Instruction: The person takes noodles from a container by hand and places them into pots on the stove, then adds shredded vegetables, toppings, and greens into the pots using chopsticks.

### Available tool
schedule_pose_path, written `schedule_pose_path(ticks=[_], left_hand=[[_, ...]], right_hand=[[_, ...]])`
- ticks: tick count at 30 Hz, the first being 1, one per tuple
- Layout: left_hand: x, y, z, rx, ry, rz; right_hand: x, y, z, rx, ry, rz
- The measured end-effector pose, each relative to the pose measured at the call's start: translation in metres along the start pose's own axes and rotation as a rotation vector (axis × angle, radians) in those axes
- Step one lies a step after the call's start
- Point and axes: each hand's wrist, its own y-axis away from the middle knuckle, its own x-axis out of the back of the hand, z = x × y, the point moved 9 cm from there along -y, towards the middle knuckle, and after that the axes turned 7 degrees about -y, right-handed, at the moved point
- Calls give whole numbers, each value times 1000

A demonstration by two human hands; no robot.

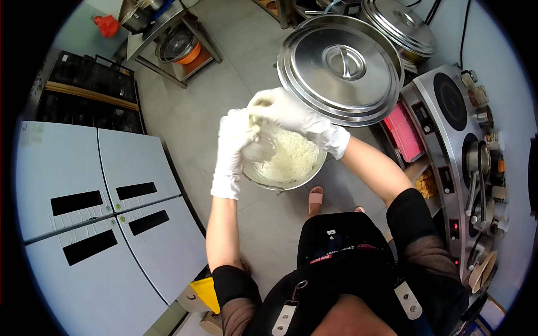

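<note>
Both my hands wear white gloves and meet above a metal bowl (pixel 303 183) of white, rice-like or shredded food (pixel 291 159). My left hand (pixel 238 134) is closed around a translucent plastic bag (pixel 259 148), which hangs over the bowl's upper left part. From the right, my right hand (pixel 272 107) reaches across with its fingers pinched together at the top of the bag. The fingertips of both hands overlap there, so the exact grip is partly hidden.
A large lidded pot (pixel 314 73) stands just beyond my right hand. Along the right runs a cooktop (pixel 443 140) with pans and jars. White cabinets (pixel 61 173) are on the left; a metal rack (pixel 162 33) stands at the upper left.
</note>
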Motion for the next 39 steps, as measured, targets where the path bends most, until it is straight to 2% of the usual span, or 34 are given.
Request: schedule_pose_path(ticks=[1,2,4,6,7,8,10,11,14,16,18,19,20,21,22,24,26,28,29,30,32,34,35,36,38,39], left_hand=[[-5,0,24,-51,32,10],[-10,3,43,-16,62,7],[-23,7,101,-126,53,39],[-26,6,141,-137,36,77],[-29,7,163,-146,-16,49],[-37,9,186,-192,-6,49],[-55,10,228,-241,-11,-65],[-59,11,244,-243,1,-65],[-88,19,289,-278,49,-102],[-101,23,313,-278,125,-81],[-139,25,332,-205,294,-506],[-149,27,343,-208,297,-556],[-158,29,351,-211,301,-607],[-153,24,359,-254,259,-554],[-165,27,364,-218,266,-628],[-193,32,369,-196,271,-741],[-206,27,371,-151,272,-799],[-227,26,368,-111,223,-727],[-230,19,372,-220,129,-593],[-252,29,367,-232,91,-597],[-287,44,347,-171,37,-404],[-344,71,337,-228,0,-437],[-375,86,335,-258,-13,-443],[-419,106,325,-248,27,-642],[-486,148,318,-346,-113,-756],[-522,181,334,-859,-314,-935]], right_hand=[[14,10,-3,-21,-51,66],[30,22,-4,-39,-102,132],[53,42,21,-198,24,157],[64,63,57,-214,187,158],[59,73,74,-284,113,84],[56,81,66,-150,212,78],[47,94,52,17,213,91],[40,96,39,49,401,59],[25,111,-7,128,167,50],[14,111,-40,241,174,43],[6,107,-59,371,99,146],[2,105,-65,401,-105,139],[3,106,-73,433,-308,129],[8,112,-77,419,-170,190],[9,115,-85,354,-341,68],[18,126,-73,134,-285,9],[42,166,-101,113,-93,59],[70,216,-134,150,75,112],[85,241,-157,261,338,186],[97,270,-179,353,611,260],[119,338,-217,209,450,246],[135,418,-255,338,176,225],[146,453,-269,317,262,261],[158,481,-283,293,341,286],[177,535,-310,240,480,286],[188,572,-322,207,386,386]])
